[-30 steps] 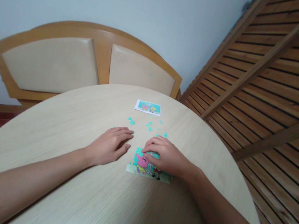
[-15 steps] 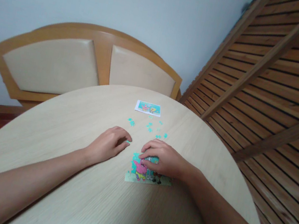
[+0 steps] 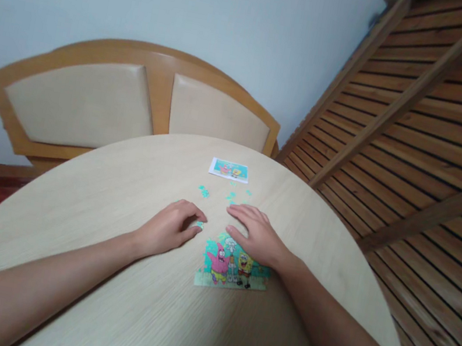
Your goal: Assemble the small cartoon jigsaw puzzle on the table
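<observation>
Curls left hand [image 3: 171, 227] on near side of table [image 3: 150, 177], thumb and fingertips close about a small teal piece [image 3: 200, 225]; cannot tell whether clamped on it or merely touching. Spreads right hand [image 3: 259, 240] palm down, thumb and fingers apart, partly over upper right of part-built puzzle [image 3: 231, 270]; cannot tell whether touching. Can see puzzle flat on table, below and between hands: pink figure at left, pale one in middle, yellow at right. Can see loose teal pieces [image 3: 204, 191] beyond both hands, then a picture card [image 3: 231, 170] farther off. Note padded seat back [image 3: 165, 91] past table edge.
</observation>
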A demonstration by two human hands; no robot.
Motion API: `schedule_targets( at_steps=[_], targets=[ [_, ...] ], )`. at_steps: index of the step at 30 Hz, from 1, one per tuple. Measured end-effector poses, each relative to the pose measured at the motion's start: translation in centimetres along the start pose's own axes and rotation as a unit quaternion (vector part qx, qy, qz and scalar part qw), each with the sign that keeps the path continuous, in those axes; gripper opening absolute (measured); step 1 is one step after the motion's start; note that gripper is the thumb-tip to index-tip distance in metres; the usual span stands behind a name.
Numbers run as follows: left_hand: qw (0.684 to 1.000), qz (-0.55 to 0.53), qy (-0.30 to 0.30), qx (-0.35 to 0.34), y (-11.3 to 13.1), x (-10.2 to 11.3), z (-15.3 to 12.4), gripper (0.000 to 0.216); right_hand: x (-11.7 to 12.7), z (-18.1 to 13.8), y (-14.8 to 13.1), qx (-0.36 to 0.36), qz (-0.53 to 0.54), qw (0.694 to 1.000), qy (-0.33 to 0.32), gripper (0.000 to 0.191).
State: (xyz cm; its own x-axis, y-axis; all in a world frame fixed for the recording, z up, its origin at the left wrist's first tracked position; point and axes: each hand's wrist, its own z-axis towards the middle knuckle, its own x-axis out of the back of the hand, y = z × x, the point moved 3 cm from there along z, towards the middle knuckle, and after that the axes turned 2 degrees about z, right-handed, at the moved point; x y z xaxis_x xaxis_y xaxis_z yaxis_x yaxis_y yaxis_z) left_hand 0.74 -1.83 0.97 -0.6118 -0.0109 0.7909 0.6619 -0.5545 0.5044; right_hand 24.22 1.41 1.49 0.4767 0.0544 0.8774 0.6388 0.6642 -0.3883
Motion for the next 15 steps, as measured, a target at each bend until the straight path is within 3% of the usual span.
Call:
schedule_targets(
  at_steps=[3,10,15],
  targets=[
    [1.000,0.004,-0.006,-0.007,0.2,0.0,-0.1,0.017,-0.3,0.2,0.5,-0.034,-0.024,0.999,-0.023,0.049],
    [1.000,-0.018,-0.005,0.004,0.0,-0.1,-0.1,0.018,0.1,1.0,0.9,-0.088,-0.027,0.994,0.054,0.036],
    [1.000,-0.025,-0.005,-0.004,0.0,-0.1,0.1,0.017,0.3,1.8,1.0,-0.088,-0.045,0.995,0.025,0.044]
  ],
)
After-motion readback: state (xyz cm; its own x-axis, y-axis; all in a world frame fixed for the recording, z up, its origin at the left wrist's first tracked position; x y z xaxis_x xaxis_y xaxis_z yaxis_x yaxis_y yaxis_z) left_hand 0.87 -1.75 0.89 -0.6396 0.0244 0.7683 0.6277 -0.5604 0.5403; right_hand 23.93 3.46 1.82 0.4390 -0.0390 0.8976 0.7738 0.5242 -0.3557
